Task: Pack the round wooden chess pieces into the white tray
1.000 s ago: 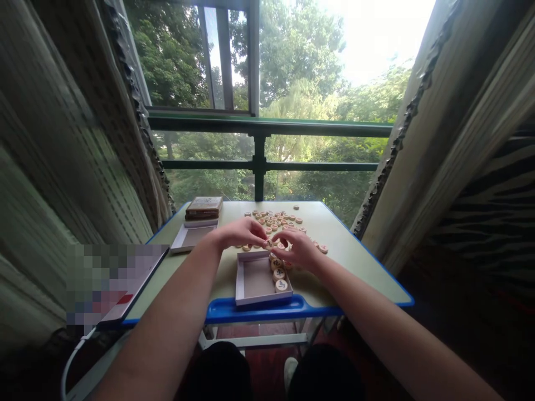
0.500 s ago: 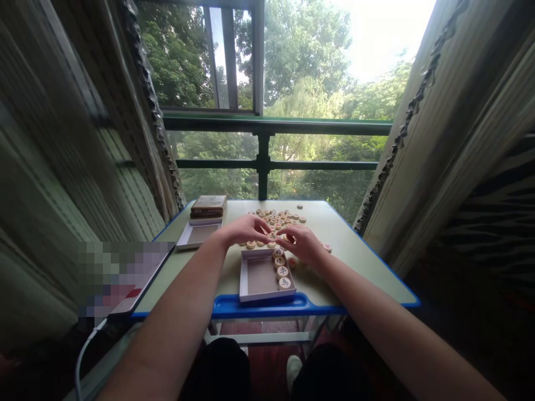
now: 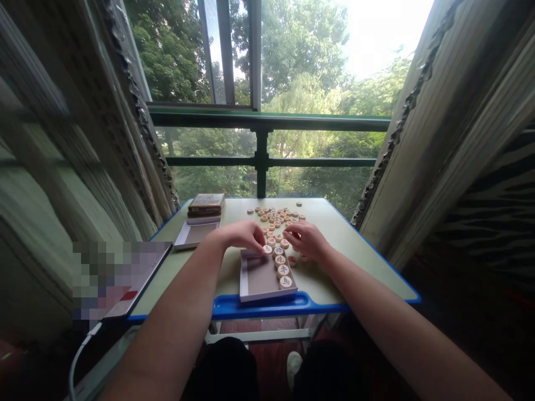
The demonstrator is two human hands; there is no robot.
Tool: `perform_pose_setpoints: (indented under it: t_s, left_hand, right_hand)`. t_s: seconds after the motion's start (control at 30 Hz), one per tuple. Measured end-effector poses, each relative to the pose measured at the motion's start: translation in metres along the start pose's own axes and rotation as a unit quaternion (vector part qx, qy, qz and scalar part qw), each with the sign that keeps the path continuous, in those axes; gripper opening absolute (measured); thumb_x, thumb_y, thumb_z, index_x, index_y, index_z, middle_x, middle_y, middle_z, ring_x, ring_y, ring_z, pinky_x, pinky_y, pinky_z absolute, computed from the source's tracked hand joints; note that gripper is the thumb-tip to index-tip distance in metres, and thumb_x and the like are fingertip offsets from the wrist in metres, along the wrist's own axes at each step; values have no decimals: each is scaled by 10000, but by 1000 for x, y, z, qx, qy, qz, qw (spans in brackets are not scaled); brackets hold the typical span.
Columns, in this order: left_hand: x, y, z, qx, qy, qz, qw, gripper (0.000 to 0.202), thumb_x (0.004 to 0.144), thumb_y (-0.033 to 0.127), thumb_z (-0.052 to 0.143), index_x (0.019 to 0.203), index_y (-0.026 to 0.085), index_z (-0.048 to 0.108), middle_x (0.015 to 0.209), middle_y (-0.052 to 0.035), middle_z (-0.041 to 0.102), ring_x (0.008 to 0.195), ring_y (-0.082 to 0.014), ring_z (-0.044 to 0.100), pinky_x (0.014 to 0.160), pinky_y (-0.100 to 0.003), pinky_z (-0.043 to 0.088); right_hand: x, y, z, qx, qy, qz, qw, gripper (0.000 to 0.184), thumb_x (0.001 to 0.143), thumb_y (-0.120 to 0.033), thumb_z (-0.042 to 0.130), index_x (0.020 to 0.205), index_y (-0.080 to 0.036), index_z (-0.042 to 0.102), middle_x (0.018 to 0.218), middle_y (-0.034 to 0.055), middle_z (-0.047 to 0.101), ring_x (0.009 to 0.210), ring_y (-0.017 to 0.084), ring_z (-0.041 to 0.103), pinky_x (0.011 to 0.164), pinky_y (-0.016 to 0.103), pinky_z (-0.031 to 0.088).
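Note:
My left hand (image 3: 246,235) pinches a round wooden Chinese chess piece (image 3: 267,250) with a black character, at the far edge of a shallow white box tray (image 3: 243,275). Inside the tray, several pieces stand in a column along the right wall; the nearest is a black-character piece (image 3: 286,282). My right hand (image 3: 307,238) hovers low over the loose pieces, its fingers bent and slightly apart, with no held piece visible. Beside the tray's right wall lies a red-character piece (image 3: 292,260). Part of the loose pieces is hidden behind the right hand.
Loose chess pieces (image 3: 273,214) are scattered across the far middle of the blue-edged table (image 3: 368,278). At the far left, a flat brown box (image 3: 207,201) stands behind another white tray (image 3: 190,236). A partly blurred device (image 3: 142,278) with a cable overlaps the left table edge.
My left hand has brought a black-character piece nearer, from among the loose pieces to the tray's far edge. My right hand has moved slightly right, away from the left.

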State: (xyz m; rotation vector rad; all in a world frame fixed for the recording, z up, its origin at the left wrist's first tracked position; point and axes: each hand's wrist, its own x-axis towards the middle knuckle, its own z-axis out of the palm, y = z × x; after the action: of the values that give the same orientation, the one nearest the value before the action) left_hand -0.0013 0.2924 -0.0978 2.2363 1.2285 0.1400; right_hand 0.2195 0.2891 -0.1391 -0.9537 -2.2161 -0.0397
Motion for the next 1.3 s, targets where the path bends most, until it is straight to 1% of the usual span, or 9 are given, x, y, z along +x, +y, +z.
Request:
perform_pose_setpoints:
  t_s: [0.13, 0.37, 0.5, 0.6, 0.7, 0.87, 1.03, 1.2, 1.3]
  left_hand:
    - [2, -2, 2, 24, -5, 12, 1000, 386, 537, 444, 724, 795, 159, 704, 756, -12, 662, 700, -145, 547, 588, -220, 362]
    - [1, 2, 3, 63, 8, 17, 998, 337, 556, 453, 706, 725, 161, 713, 653, 1, 641, 621, -125, 512, 553, -224, 334]
    - [-2, 8, 6, 110, 18, 20, 994, 276, 584, 425, 685, 684, 169, 708, 582, 9, 615, 564, -112, 487, 521, -228, 311]
    - [-4, 13, 8, 135, 31, 18, 990, 268, 571, 407, 693, 705, 175, 702, 629, 6, 634, 574, -112, 498, 526, -224, 319]
    - [-5, 16, 8, 146, 31, 15, 989, 288, 546, 397, 707, 733, 179, 682, 688, 2, 644, 596, -115, 515, 519, -217, 320]
    - [-4, 17, 9, 155, 20, 15, 988, 298, 540, 385, 705, 750, 181, 649, 719, -8, 639, 623, -133, 522, 511, -223, 320]
    - [-5, 18, 8, 148, 10, 10, 989, 308, 551, 385, 703, 773, 181, 643, 748, -9, 645, 633, -130, 520, 525, -220, 325]
    - [-3, 16, 10, 152, 18, 23, 988, 291, 570, 399, 691, 749, 176, 635, 743, -11, 639, 639, -132, 517, 529, -223, 327]
    - [-2, 14, 10, 145, 17, 23, 989, 294, 570, 393, 693, 766, 179, 641, 747, -10, 639, 636, -128, 518, 525, -218, 327]
  right_hand:
    - [0, -1, 1, -4, -7, 7, 1000, 167, 803, -213, 542, 677, -174, 645, 567, 1, 553, 575, 115, 461, 593, 235, 363]
    - [0, -1, 1, -3, -3, 8, 1000, 182, 797, -211, 542, 645, -171, 632, 542, -8, 526, 552, 107, 443, 589, 232, 360]
    - [-1, -4, -2, -3, 2, 2, 1000, 179, 800, -213, 540, 658, -171, 640, 549, -4, 536, 558, 110, 449, 589, 231, 364]
    - [-1, -7, -3, -3, 2, -10, 1000, 181, 804, -219, 539, 669, -167, 648, 555, 2, 545, 565, 113, 451, 599, 233, 371]
    - [0, -8, -3, -7, 7, -15, 1000, 177, 804, -226, 541, 680, -171, 654, 557, 3, 550, 572, 116, 452, 612, 236, 378]
    - [-1, -7, -3, -17, 6, -10, 1000, 179, 806, -233, 540, 678, -181, 654, 556, 5, 551, 576, 123, 452, 616, 241, 378]
    - [-1, -8, -5, -20, 2, -4, 1000, 187, 811, -238, 533, 682, -180, 656, 555, 9, 551, 581, 128, 449, 621, 247, 374]
    - [-1, -8, -4, -18, -4, -6, 1000, 184, 805, -224, 533, 675, -175, 654, 561, 11, 556, 579, 127, 452, 616, 246, 375]
    - [-1, -7, -4, -16, 1, -10, 1000, 187, 801, -217, 535, 661, -172, 649, 552, 8, 552, 573, 125, 451, 619, 246, 377]
